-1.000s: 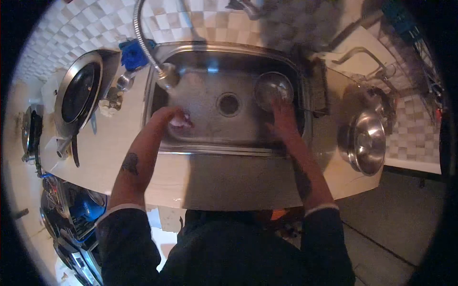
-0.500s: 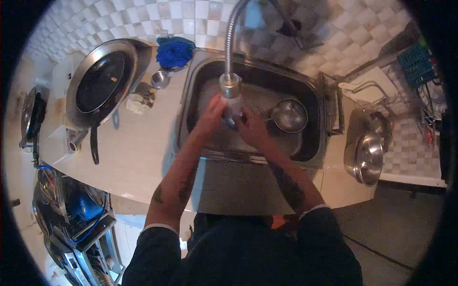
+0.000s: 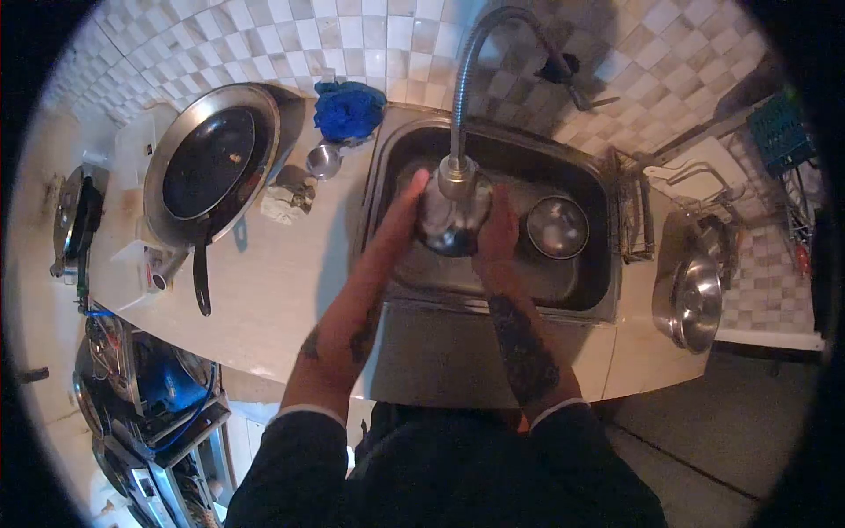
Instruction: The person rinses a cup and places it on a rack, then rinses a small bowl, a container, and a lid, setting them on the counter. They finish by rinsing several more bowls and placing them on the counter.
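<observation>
Under the tap head [image 3: 457, 180], a shiny metal bowl [image 3: 449, 231] is held in the sink [image 3: 493, 304] between my two hands. My left hand [image 3: 410, 201] grips its left side, with the fingers partly behind the bowl. On the opposite side, my right hand [image 3: 499, 231] is closed against the rim. A second round metal bowl [image 3: 557, 227] lies in the right part of the basin, apart from my hands. The tap hides part of the held bowl.
A large pan [image 3: 158, 198] with a black frying pan [image 3: 211, 163] inside stands on the left counter. Near it are a small metal cup [image 3: 324, 161] and a blue cloth [image 3: 349, 111]. Right of the sink are a wire rack [image 3: 630, 211] and stacked metal bowls [image 3: 695, 304].
The held bowl now shows its shiny surface clearly between my hands, which have moved farther apart. The whole view has shifted, so the sink appears farther right and lower.
</observation>
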Tool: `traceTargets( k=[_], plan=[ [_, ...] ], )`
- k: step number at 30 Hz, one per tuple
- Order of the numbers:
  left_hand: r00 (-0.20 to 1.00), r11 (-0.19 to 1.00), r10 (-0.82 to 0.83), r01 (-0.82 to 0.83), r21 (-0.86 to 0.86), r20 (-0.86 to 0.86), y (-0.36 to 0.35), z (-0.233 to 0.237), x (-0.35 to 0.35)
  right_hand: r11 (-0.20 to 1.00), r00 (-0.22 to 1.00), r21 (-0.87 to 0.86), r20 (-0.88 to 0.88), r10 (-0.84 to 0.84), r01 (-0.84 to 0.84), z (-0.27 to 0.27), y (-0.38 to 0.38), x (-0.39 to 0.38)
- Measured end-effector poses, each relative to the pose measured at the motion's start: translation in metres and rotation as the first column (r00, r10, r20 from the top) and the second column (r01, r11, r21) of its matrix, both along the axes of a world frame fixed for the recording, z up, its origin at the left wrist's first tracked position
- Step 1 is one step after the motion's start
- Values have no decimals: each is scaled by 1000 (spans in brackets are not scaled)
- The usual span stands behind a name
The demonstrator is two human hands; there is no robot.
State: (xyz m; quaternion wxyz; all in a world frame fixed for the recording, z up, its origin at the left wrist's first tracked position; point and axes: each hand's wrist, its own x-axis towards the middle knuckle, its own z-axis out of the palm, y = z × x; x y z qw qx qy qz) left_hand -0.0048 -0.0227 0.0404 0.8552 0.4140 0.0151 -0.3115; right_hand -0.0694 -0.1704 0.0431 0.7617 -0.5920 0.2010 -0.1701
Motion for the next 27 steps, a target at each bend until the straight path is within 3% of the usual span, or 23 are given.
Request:
traceTargets(
  k=[1,2,3,5,8,9,10,12,13,15,16,17,18,20,22,24,26,27],
  plan=[
    [998,999,50,-50,1,-26,-4,-27,-4,962,999,-268,15,-39,41,-48,-14,5],
    [993,995,101,-101,4,-57,-5,-43,-10,946,998,-325,-41,-37,22,-61,-24,1],
    [992,986,124,-119,114,-32,-2,-40,-16,925,995,-379,-95,-37,-2,-73,-33,-2],
    [984,934,171,-177,312,46,4,-26,-13,983,968,-138,-235,83,-118,-56,-42,-12],
    [936,888,-14,-150,434,352,12,-21,4,965,940,95,-222,259,-243,-26,-29,-26],
    [930,909,34,-181,375,366,9,-20,3,940,924,209,-221,313,-269,-15,-25,-29],
    [791,872,-36,-274,405,611,7,-21,1,875,895,405,-234,379,-265,-3,-25,-25],
    [335,797,-228,-475,373,914,6,-23,-7,828,868,367,-97,487,-424,6,-26,-19],
    [117,735,-451,-513,443,885,12,2,-16,830,837,112,23,547,-546,4,-27,-22],
    [135,660,-662,-361,659,737,22,-14,-19,834,835,24,37,550,-551,-17,-28,-23],
    [127,594,-756,-280,754,642,26,-19,-18,863,874,200,-61,483,-463,-45,-26,-19],
    [264,570,-672,-411,711,692,22,-14,-17,868,890,360,-172,422,-342,-64,-22,-16],
    [380,521,-561,-528,671,735,11,-7,-17,854,888,345,-108,448,-389,-72,-15,-15],
    [428,568,-500,-494,658,753,1,-2,-13,835,876,287,30,482,-469,-78,2,-2],
    [283,722,-634,-118,681,720,-11,-1,-11,857,878,196,147,455,-477,-81,3,1],
    [75,242,-962,-222,945,264,11,-7,4,911,899,46,189,395,-410,-79,-8,-7],
    [150,368,-876,-408,836,459,4,-44,9,937,945,-169,69,320,-305,-60,-10,-16],
    [133,466,-791,-500,730,597,-2,-51,10,933,957,-229,28,290,-276,-52,-10,-16]
  ],
)
